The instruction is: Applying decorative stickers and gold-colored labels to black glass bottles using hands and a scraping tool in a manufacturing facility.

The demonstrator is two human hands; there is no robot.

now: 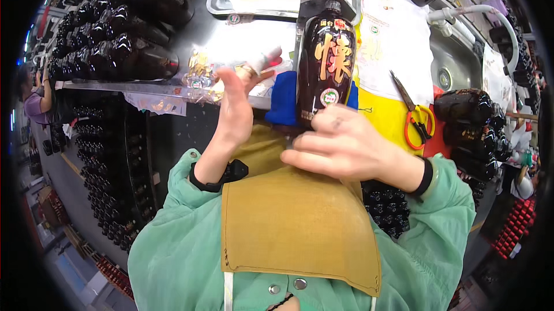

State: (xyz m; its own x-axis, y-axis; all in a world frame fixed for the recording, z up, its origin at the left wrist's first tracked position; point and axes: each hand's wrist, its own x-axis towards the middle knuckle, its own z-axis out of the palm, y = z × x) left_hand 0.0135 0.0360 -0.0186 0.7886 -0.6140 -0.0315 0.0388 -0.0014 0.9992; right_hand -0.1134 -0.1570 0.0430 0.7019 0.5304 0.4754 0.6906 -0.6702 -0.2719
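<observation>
We see a dark glossy bottle [325, 68] with a large gold character and a round label, lying at the near edge of the steel worktable [242, 36], its neck pointing far and its base toward us. Our right hand [346, 146] wraps the base, fingers curled around it in a firm grasp. Our left hand [235, 109] is raised just left of the bottle, palm flat and fingers released, holding nothing; taped fingertips show at its far end. A blue cloth [283, 100] lies under the bottle's near left side, and crinkled foil wrappers [199, 74] lie left of the hand. To the right, orange-handled scissors [416, 120] rest on a yellow mat [389, 117]. Rows of finished bottles [115, 34] lie far left. We judge that the right hand should keep the base steady while the flat left palm smooths the surface.
</observation>
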